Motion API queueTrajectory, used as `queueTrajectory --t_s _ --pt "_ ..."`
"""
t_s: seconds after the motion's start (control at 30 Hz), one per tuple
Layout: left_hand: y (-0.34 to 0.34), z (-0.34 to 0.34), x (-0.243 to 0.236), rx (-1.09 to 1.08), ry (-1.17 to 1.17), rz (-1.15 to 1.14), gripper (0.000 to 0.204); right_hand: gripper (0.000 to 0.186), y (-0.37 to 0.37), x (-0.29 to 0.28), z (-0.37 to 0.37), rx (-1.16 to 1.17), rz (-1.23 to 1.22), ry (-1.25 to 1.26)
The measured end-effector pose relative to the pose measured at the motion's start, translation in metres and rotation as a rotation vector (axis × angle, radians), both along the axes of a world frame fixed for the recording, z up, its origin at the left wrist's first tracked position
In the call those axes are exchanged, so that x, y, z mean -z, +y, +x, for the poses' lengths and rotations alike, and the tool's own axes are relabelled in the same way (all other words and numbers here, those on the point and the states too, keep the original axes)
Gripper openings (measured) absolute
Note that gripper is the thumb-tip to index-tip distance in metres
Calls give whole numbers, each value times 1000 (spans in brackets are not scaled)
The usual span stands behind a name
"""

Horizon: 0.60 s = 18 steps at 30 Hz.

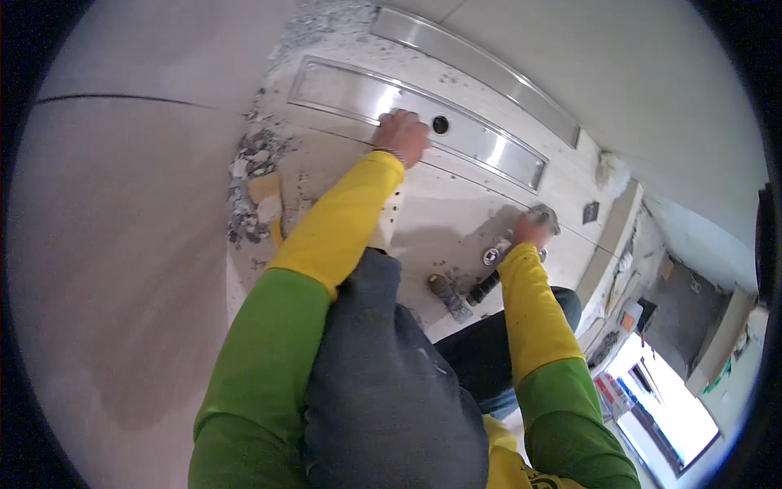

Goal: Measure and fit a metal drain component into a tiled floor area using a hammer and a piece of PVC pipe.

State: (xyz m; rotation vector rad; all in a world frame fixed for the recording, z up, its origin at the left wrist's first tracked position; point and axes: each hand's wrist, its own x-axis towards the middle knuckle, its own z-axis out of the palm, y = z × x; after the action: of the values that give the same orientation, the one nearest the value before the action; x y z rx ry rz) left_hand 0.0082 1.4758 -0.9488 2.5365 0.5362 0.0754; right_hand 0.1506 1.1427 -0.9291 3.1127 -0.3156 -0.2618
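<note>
A long shiny metal tray [358,91] with a raised rim and a round dark hole lies before me on a pale tiled surface. My left hand [402,136] rests on its near rim, left of the hole, fingers bent over the edge and holding nothing I can see. Farther right, my right hand [531,234] is closed on a grey crumpled lump, perhaps a rag [544,216]; blur hides its detail. Below that hand lie a tool with a black ribbed handle [485,288] and round silver end, and a short, dusty, thick object with a dark yellow-marked end [449,297].
A second long metal piece [481,65] lies beyond the tray, along the wall. Broken rubble [254,155] and a scraper-like tool with a yellow handle [267,196] are at left. A small dark square [590,213] sits at right, before a raised ledge [611,236].
</note>
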Motion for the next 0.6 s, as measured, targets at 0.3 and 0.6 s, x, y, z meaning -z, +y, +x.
queueTrajectory --t_s 0.3,0.6 --pt "3 12 8 40 -55 -65 16 67 12 -20 -13 -293 -5 -140" --pt "27 7 22 113 25 -161 16 59 44 -15 -29 -367 62 -155"
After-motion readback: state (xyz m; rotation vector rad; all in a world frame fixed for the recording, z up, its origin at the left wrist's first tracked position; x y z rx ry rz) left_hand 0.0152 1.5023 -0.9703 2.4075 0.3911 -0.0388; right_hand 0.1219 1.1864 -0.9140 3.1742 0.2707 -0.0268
